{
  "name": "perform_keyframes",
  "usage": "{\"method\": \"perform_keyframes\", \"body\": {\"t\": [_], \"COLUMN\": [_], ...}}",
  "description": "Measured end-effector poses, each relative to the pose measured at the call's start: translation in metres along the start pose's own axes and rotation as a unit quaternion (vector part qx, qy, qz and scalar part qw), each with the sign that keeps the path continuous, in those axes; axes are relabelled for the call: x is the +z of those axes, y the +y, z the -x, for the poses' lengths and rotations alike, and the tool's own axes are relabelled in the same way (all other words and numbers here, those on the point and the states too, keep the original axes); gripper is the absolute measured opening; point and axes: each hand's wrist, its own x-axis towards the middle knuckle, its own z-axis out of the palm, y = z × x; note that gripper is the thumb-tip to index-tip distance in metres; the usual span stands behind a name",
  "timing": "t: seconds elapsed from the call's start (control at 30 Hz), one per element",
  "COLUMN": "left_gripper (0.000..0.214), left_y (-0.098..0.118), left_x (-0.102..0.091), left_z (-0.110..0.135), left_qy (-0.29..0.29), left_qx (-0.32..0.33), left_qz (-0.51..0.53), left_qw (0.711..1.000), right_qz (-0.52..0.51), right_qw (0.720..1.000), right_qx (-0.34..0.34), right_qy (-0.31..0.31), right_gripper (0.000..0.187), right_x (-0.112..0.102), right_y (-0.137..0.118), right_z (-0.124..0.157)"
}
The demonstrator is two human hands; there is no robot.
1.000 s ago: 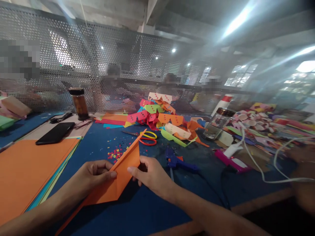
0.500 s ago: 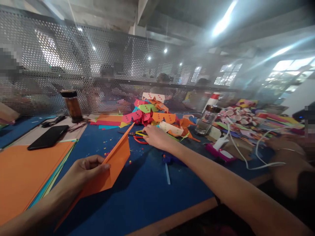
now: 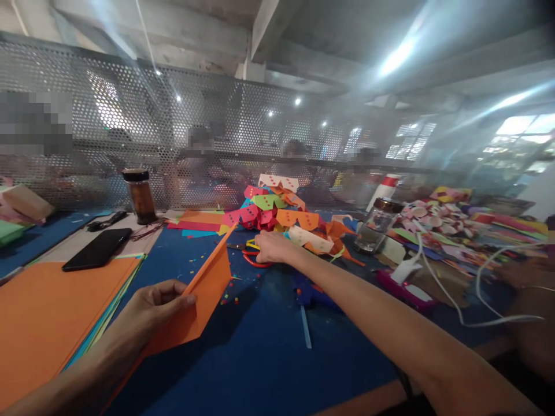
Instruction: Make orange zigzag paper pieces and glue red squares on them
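Observation:
My left hand [image 3: 169, 306] pinches a folded sheet of orange paper [image 3: 208, 300] between thumb and fingers, tilted above the blue table. My right hand [image 3: 275, 247] reaches to the middle of the table, its fingers closed on the yellow handle of a pair of scissors [image 3: 237, 247]. A red handle loop [image 3: 255, 260] lies just under that hand; its fingertips are partly hidden. Behind the hand is a heap of folded paper cutouts [image 3: 297, 218] with coloured dots. Below my right forearm rests a blue glue gun [image 3: 304, 292] with a pale stick.
A stack of orange sheets [image 3: 56, 312] with a black phone [image 3: 97, 248] lies left. A dark-filled jar [image 3: 141, 199] stands behind it. A glass bottle [image 3: 376, 228], a purple power strip [image 3: 405, 289] with white cable and another person's arm [image 3: 529, 289] are at right.
The view has shifted, so the scene sits lower and further right. My right hand's fingers have closed around the yellow scissors handle. My left hand still holds the orange paper.

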Motion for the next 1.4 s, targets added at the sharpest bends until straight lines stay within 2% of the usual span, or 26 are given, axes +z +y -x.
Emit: {"method": "perform_keyframes", "body": {"t": [0.2, 0.33, 0.4, 0.5, 0.57, 0.6, 0.67, 0.73, 0.83, 0.93, 1.03, 1.13, 1.2, 1.3, 1.4], "left_gripper": [0.034, 0.031, 0.032, 0.033, 0.032, 0.032, 0.032, 0.033, 0.033, 0.031, 0.029, 0.027, 0.027, 0.030, 0.031], "left_y": [0.005, 0.010, 0.011, 0.011, 0.011, 0.011, 0.012, 0.014, 0.018, 0.021, 0.020, 0.016, 0.014, 0.014, 0.017], "left_x": [-0.002, -0.006, -0.008, -0.011, -0.013, -0.013, -0.014, -0.013, -0.013, -0.014, -0.014, -0.014, -0.013, -0.011, -0.008], "left_z": [-0.001, -0.003, -0.004, -0.007, -0.008, -0.008, -0.008, -0.008, -0.007, -0.005, -0.004, -0.005, -0.006, -0.005, -0.001], "left_qy": [0.011, 0.011, 0.013, 0.013, 0.009, 0.007, 0.004, 0.002, 0.004, 0.016, 0.014, -0.005, -0.019, -0.031, -0.031], "left_qx": [0.006, 0.018, 0.024, 0.020, 0.018, 0.019, 0.023, 0.026, 0.024, 0.022, 0.021, 0.019, 0.018, 0.016, 0.018], "left_qz": [0.021, 0.019, 0.017, 0.026, 0.033, 0.035, 0.041, 0.046, 0.054, 0.063, 0.067, 0.070, 0.073, 0.073, 0.068], "left_qw": [1.000, 1.000, 0.999, 0.999, 0.999, 0.999, 0.999, 0.999, 0.998, 0.998, 0.997, 0.997, 0.997, 0.997, 0.997], "right_qz": [-0.065, -0.148, -0.203, -0.299, -0.456, -0.485, -0.501, -0.504, -0.491, -0.459, -0.438, -0.446, -0.435, -0.390, -0.364], "right_qw": [0.996, 0.983, 0.974, 0.952, 0.882, 0.865, 0.848, 0.841, 0.844, 0.859, 0.866, 0.857, 0.863, 0.893, 0.906], "right_qx": [0.052, 0.072, 0.046, -0.041, -0.114, -0.122, -0.130, -0.140, -0.135, -0.122, -0.118, -0.124, -0.130, -0.136, -0.145], "right_qy": [0.039, 0.086, 0.092, 0.045, -0.022, -0.047, -0.112, -0.141, -0.169, -0.192, -0.211, -0.227, -0.221, -0.179, -0.158], "right_gripper": [0.034, 0.037, 0.034, 0.027, 0.023, 0.020, 0.018, 0.025, 0.037, 0.042, 0.040, 0.035, 0.032, 0.029, 0.029], "right_x": [-0.009, -0.012, -0.010, -0.004, -0.002, -0.001, -0.002, -0.003, -0.001, 0.001, -0.002, -0.009, -0.013, -0.017, -0.018], "right_y": [0.012, 0.023, 0.022, 0.012, 0.003, -0.001, -0.006, -0.007, -0.004, -0.002, -0.005, -0.012, -0.016, -0.022, -0.025], "right_z": [0.020, 0.058, 0.080, 0.112, 0.127, 0.132, 0.139, 0.142, 0.143, 0.146, 0.150, 0.152, 0.152, 0.153, 0.153]}}
